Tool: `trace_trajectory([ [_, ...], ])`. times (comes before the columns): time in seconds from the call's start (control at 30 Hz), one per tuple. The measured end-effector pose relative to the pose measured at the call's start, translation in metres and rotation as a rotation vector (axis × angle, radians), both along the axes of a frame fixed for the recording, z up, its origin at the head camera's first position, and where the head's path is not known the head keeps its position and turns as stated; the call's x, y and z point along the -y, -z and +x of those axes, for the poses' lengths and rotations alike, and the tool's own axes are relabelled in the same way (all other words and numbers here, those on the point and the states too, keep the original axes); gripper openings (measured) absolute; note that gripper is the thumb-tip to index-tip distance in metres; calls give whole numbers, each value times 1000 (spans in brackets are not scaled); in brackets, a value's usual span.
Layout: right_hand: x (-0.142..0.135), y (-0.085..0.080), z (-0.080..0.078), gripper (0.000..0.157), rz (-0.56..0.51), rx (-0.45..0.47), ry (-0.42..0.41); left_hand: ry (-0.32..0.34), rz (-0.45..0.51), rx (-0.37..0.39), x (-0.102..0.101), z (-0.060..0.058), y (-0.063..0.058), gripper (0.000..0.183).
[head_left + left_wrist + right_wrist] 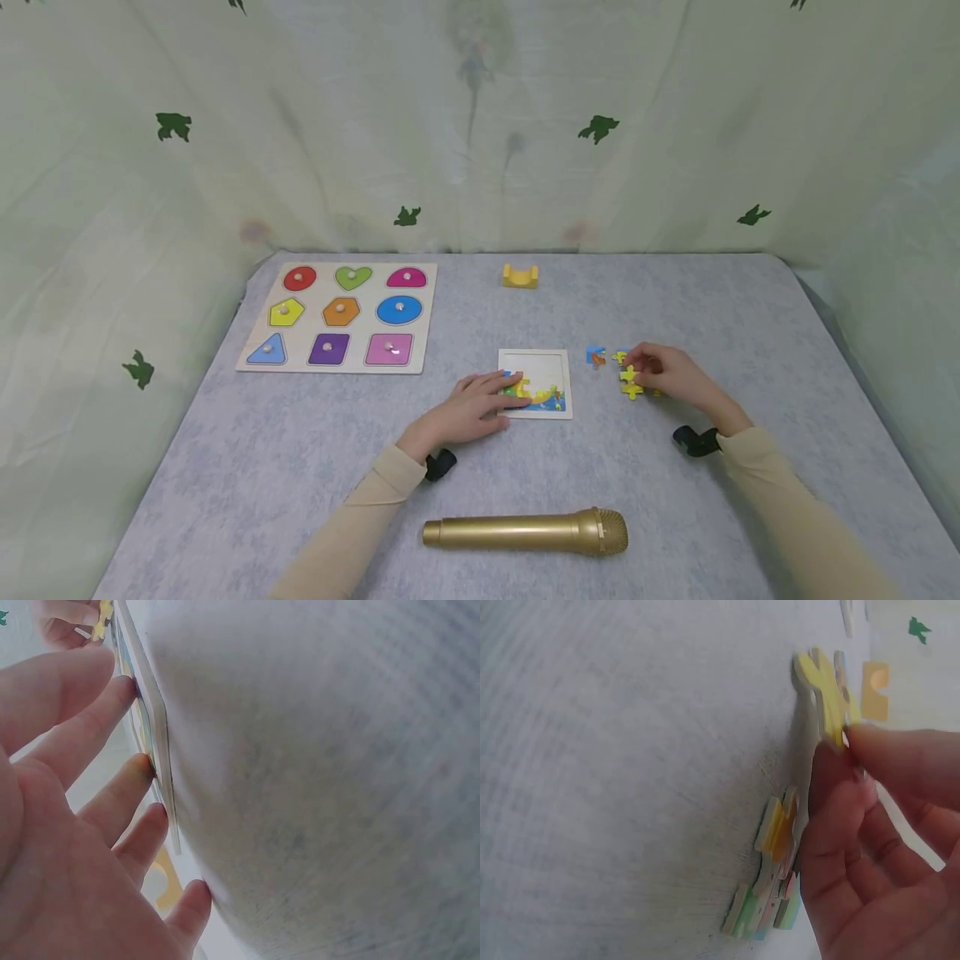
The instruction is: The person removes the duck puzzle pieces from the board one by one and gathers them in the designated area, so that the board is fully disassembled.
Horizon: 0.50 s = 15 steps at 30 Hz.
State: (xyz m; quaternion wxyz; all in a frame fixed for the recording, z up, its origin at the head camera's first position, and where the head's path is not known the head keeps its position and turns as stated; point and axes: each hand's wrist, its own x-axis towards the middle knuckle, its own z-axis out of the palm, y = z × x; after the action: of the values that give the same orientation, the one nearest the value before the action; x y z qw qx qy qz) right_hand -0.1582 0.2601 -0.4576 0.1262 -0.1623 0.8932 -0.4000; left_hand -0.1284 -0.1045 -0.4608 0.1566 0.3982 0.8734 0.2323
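A small square puzzle tray [534, 355] lies mid-table, its lower part filled with colourful jigsaw pieces [553, 400]. My left hand [474, 407] rests on its left side with fingers extended; in the left wrist view the fingertips [142, 765] touch the tray's edge and pieces. To the right, my right hand [672, 375] pinches a yellow puzzle piece [829, 701] between thumb and finger. Other loose pieces lie around that hand, among them a blue and orange one [596, 356]. Closer to the right wrist camera are several multicoloured pieces [769, 862], partly hidden by the fingers.
A wooden shape board [251, 360] with knobbed coloured shapes lies at the back left. At the back middle stands a yellow notched block [521, 277]. A gold microphone [517, 532] lies across the front, between the forearms. Pale curtains [480, 167] hang behind the table.
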Motion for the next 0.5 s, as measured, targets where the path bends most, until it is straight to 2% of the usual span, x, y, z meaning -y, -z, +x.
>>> trace_trajectory([
  [0.17,2,5,-1,16,54,-49,18,-3,0,0,0,0,-1,40],
  [0.37,5,8,-3,16,130,-118,-27,-7,-13,-4,0,1,-1,41],
  [0.5,6,8,-3,15,140,-140,-30,-9,-10,-12,1,1,0,40],
])
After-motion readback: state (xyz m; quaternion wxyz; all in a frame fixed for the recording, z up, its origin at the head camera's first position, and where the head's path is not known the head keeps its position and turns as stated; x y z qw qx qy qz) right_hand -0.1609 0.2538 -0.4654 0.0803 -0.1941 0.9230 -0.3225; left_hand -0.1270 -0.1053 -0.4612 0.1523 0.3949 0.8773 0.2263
